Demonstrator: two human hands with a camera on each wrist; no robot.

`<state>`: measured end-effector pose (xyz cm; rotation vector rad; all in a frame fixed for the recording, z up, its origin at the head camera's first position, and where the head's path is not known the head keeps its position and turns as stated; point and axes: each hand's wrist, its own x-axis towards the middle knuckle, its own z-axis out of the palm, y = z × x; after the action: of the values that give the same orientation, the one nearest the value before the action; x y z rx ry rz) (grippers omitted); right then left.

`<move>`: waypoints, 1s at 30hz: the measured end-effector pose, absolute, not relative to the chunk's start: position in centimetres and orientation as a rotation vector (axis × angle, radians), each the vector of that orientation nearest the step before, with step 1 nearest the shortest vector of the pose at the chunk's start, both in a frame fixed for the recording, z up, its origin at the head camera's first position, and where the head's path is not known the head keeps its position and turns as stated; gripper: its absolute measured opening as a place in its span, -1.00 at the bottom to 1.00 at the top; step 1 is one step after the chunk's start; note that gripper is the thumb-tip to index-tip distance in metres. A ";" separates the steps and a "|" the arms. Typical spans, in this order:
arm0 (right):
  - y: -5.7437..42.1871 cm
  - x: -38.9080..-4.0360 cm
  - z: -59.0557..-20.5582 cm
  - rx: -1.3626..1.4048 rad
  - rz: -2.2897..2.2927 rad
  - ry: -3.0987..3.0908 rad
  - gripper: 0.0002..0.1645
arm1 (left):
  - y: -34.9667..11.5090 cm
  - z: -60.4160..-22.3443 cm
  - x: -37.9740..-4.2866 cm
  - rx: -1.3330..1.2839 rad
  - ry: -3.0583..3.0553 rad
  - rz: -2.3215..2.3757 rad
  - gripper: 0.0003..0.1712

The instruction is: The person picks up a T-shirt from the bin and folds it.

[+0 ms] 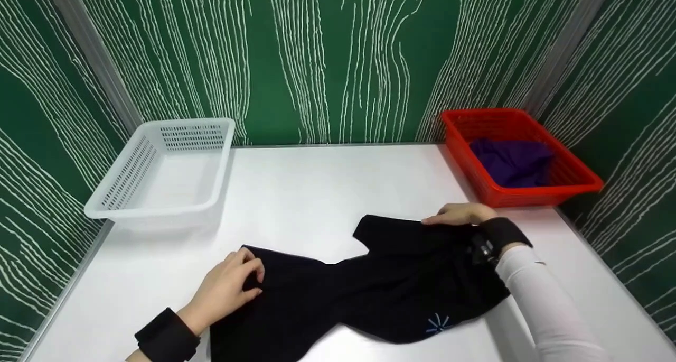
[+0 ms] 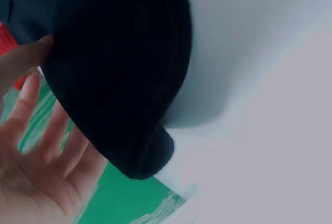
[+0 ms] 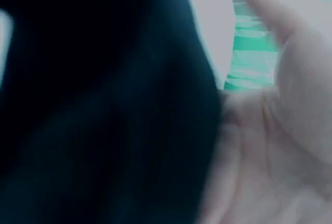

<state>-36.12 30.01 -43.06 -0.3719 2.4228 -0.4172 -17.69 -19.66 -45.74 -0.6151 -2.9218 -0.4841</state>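
A black garment (image 1: 338,293) with a light blue starburst print (image 1: 438,324) spreads across the front of the white table, creased and narrowed in its middle. My left hand (image 1: 232,280) grips its left part near the upper corner. In the left wrist view, the thumb (image 2: 31,58) lies over the dark cloth (image 2: 119,68) and the other fingers are behind it. At the right part, my right hand (image 1: 459,214) holds the far edge beside a short projecting flap. The right wrist view has the cloth (image 3: 114,120) against the palm (image 3: 259,151), hiding the fingertips.
A white perforated basket (image 1: 158,212) stands at the back left of the table (image 1: 327,187). At the back right is a red basket (image 1: 544,190) with purple cloth (image 1: 509,161) in it. Green walls (image 1: 327,61) with white lines close off the back and sides.
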 end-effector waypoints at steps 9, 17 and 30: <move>28.9 -36.1 -44.2 -0.630 -0.828 2.663 -0.73 | -17.1 -45.7 -14.7 -0.747 -3.136 -0.676 -0.55; 30.5 -35.0 -43.0 -0.603 -1.406 2.246 -0.76 | -16.9 -45.5 -13.2 -0.986 -3.249 -0.672 -0.52; 32.0 -33.4 -41.7 -0.404 -1.419 1.942 -0.37 | -20.3 -41.0 -16.1 -1.296 -3.233 -1.130 -0.71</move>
<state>-33.39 31.99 -41.70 -0.4039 1.9420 -1.4193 -16.14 -20.26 -40.98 -1.2961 -3.2331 -1.1300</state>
